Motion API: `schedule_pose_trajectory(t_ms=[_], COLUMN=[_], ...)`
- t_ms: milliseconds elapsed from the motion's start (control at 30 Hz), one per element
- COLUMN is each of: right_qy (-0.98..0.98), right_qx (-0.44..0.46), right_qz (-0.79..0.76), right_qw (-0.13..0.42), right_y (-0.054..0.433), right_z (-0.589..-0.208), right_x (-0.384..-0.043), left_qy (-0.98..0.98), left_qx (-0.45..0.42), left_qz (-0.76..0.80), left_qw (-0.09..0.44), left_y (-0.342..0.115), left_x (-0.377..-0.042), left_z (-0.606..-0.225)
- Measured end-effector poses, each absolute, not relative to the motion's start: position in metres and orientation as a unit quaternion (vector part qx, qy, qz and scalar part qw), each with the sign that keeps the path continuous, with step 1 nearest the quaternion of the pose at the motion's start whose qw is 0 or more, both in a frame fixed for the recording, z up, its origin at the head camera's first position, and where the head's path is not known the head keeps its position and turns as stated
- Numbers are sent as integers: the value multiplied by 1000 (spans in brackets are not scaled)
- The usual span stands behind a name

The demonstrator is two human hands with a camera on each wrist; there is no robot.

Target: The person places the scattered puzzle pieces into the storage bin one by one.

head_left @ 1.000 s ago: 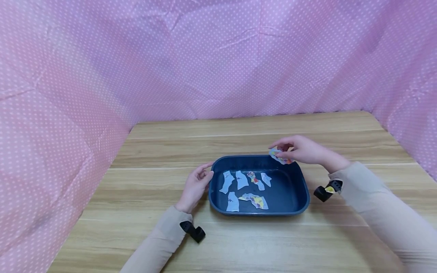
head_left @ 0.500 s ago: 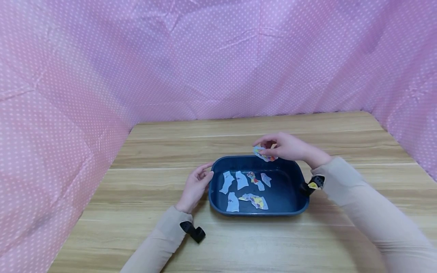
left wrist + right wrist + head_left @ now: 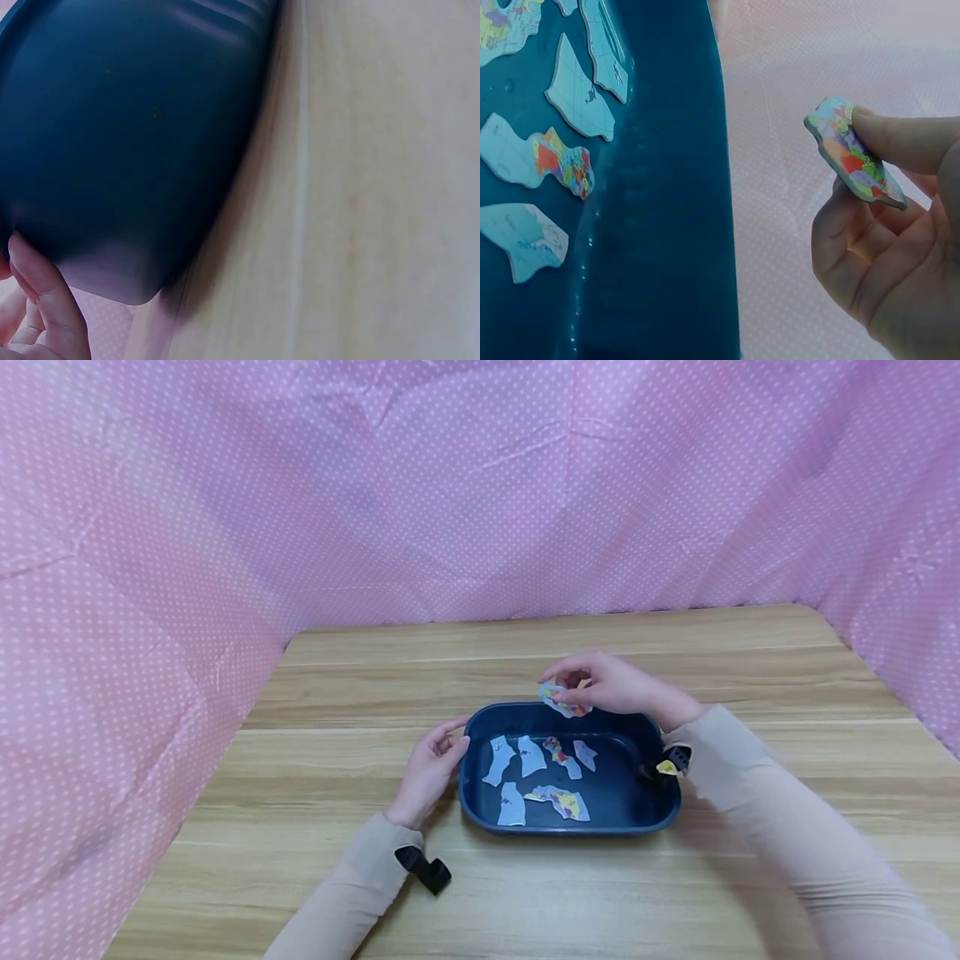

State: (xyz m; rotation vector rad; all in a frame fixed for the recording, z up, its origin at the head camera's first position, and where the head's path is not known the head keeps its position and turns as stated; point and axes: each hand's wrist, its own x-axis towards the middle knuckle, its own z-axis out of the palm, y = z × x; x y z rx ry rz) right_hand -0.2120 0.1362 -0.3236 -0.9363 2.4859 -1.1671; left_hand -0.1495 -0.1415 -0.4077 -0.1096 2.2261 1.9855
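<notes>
In the head view my left hand (image 3: 429,771) holds the left rim of a dark blue plastic basin (image 3: 570,829), thumb and fingers at its edge. The left wrist view shows the thumb (image 3: 46,289) against the basin's outer wall (image 3: 150,135). Above the far rim, my right hand (image 3: 611,683) pinches a colourful map puzzle piece (image 3: 564,702) between thumb and fingers. This puzzle piece (image 3: 855,154) is tilted and apart from the basin in the right wrist view. Several other map pieces lie flat inside, among them a yellow-purple one (image 3: 562,802) and a red-and-blue one (image 3: 561,756).
The basin stands on a wood-grain table (image 3: 360,693). Pink dotted cloth (image 3: 480,510) hangs behind and at the sides. A black wrist camera (image 3: 667,762) on the right sleeve hangs over the basin's right side.
My right hand has moved left along the basin's far rim with the puzzle piece in its fingers. The left hand, the basin and the pieces inside have stayed in place.
</notes>
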Motion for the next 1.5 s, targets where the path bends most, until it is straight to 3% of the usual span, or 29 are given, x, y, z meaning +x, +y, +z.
schedule_pose_trajectory(t_ms=[433,900,1133,1500], right_qy=[837,838,836,837], right_qx=[-377,-390,-366,-362], right_qz=[-367,-307,-256,-212], right_qw=[149,227,319,351], right_y=[124,119,123,129], right_z=[-342,-354,-357,-358], right_x=[-204,-202,-202,-203], left_qy=[744,746,745,748], left_qx=[-35,-34,-30,-31], left_qz=[662,660,662,659], left_qw=[80,80,78,75], left_y=[-141,-142,-141,-141], left_x=[-150,-148,-149,-149], left_z=[-408,-406,-408,-407])
